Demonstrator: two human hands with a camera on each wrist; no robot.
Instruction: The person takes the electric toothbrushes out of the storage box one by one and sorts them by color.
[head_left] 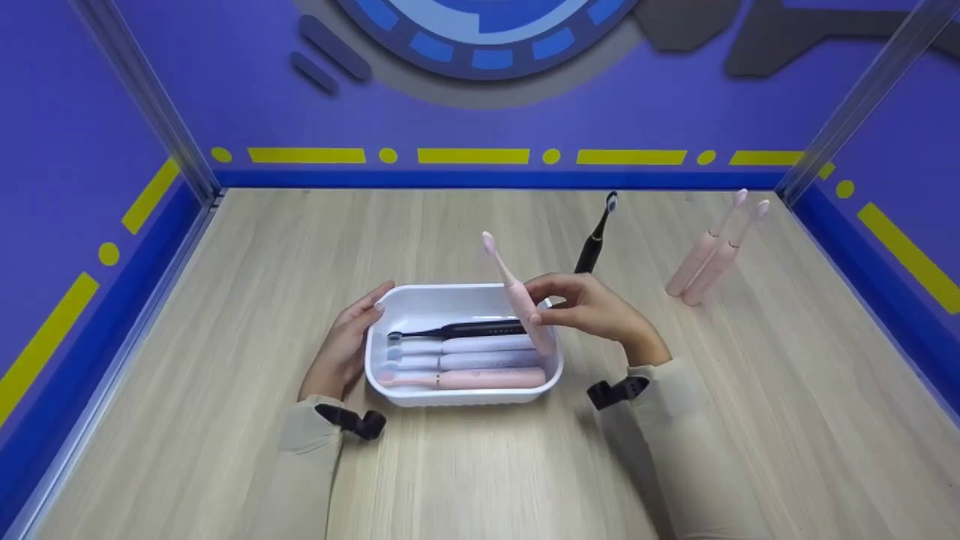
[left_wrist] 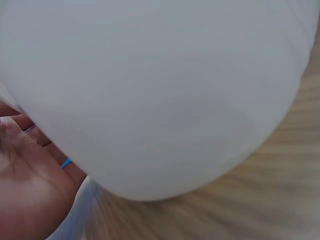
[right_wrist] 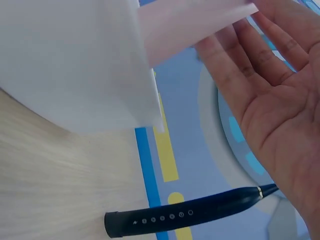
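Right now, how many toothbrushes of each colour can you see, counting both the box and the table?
Pink toothbrushes: 4 (one in the right hand, one lying in the white box, two upright)
Pale lavender toothbrushes: 2 (both in the box)
Black toothbrushes: 2 (one in the box, one upright)
Total: 8

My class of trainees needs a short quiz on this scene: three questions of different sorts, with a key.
1. What does the right hand hold?
2. True or false: the left hand holds a black toothbrush.
3. Count: how many toothbrushes lie flat in the white, rounded-rectangular plastic tray?

Key:
1. A slim, pale pink electric toothbrush, tilted over the tray.
2. False; it touches the tray's left end.
3. Four: one slim black brush, two pale lavender brushes and one pink brush.
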